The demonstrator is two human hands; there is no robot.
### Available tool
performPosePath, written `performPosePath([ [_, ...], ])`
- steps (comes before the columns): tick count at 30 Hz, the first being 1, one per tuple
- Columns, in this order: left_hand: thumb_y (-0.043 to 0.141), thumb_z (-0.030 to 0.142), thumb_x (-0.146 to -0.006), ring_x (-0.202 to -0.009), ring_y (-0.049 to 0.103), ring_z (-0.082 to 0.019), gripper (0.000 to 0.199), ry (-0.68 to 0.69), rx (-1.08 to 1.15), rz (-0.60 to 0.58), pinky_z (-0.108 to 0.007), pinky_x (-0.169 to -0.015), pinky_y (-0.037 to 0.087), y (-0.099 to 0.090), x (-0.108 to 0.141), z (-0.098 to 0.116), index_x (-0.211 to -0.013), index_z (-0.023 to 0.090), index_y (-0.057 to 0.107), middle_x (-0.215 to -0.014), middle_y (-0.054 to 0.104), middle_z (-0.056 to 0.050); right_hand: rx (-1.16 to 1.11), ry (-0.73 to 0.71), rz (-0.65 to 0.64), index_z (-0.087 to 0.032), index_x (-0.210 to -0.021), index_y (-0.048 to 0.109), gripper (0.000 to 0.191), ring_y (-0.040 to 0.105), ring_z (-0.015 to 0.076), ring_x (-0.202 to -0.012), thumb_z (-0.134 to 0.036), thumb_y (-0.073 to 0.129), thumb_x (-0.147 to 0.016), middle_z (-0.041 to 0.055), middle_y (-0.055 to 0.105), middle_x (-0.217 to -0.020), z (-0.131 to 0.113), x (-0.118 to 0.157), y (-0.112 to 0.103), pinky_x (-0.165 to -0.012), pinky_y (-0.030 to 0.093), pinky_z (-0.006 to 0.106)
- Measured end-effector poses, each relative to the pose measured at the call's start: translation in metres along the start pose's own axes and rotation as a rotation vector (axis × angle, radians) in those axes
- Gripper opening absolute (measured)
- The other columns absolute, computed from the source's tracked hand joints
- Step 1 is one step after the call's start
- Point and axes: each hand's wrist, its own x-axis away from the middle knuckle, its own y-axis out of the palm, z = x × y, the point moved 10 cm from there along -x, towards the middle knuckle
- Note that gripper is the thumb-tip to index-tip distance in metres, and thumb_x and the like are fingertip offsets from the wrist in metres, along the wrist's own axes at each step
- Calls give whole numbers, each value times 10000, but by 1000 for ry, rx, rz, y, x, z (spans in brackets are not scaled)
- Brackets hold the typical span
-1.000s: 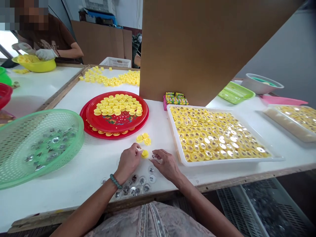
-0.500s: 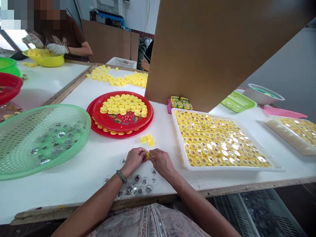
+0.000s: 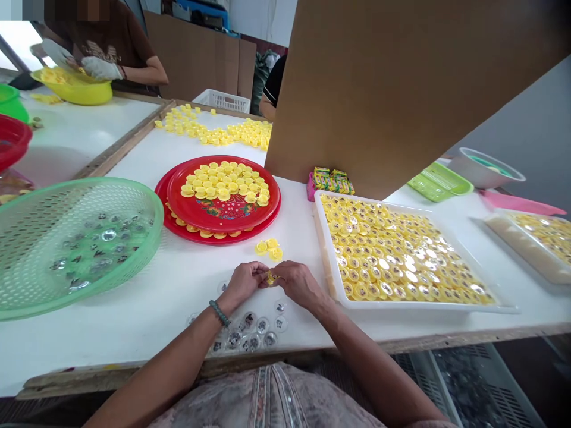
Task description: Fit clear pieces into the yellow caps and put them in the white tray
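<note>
Left hand (image 3: 243, 282) and right hand (image 3: 301, 285), apart one second ago, have come together just below the centre of the frame, their fingertips meeting at one small round yellow plastic piece (image 3: 271, 277). Bare white tabletop (image 3: 178, 285) stretches from the left forearm (image 3: 169, 365) to the wide pale-green perforated plastic basket (image 3: 31, 249) at the left; only a narrow strip separates the right hand from the shallow rectangular white plastic tray (image 3: 401, 306) at the right. Three loose yellow pieces (image 3: 261, 248) lie just above the fingers, with two stacked round red plates (image 3: 223, 223) beyond them. Clear round discs with dark prints (image 3: 270, 339) lie between the forearms, near the wooden edge (image 3: 89, 378) along the bottom. Both forearms slant inward across that edge; fingers are curled, each hand pinching narrowly at the piece. A dark-green beaded bracelet (image 3: 219, 313) circles the left wrist.
</note>
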Motion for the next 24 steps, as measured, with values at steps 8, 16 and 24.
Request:
performPosePath([
  [8,654,225,-689,-603,619,-124,159,-46,29,-54,-257,-616,498,7,0,6,-810,125,631,-700,672,-37,-162,-53,-65,-180,-785,676,116,594,132,-746,-101,591,-795,23,657,-752,7,-2,-2,-691,408,212],
  [16,663,275,-673,-634,617,-129,209,-26,-16,-74,-263,-640,498,9,-1,7,-818,129,622,-705,663,-30,-241,4,-17,-200,-850,700,115,610,129,-771,-137,640,-775,19,667,-784,11,4,-7,-714,425,209],
  [24,755,300,-570,-580,605,-134,285,-80,-38,17,-280,-600,509,8,0,-2,-738,136,594,-634,634,-13,-336,116,-16,-186,-819,708,131,610,118,-718,-125,704,-703,13,669,-779,17,5,-3,-666,424,194],
])
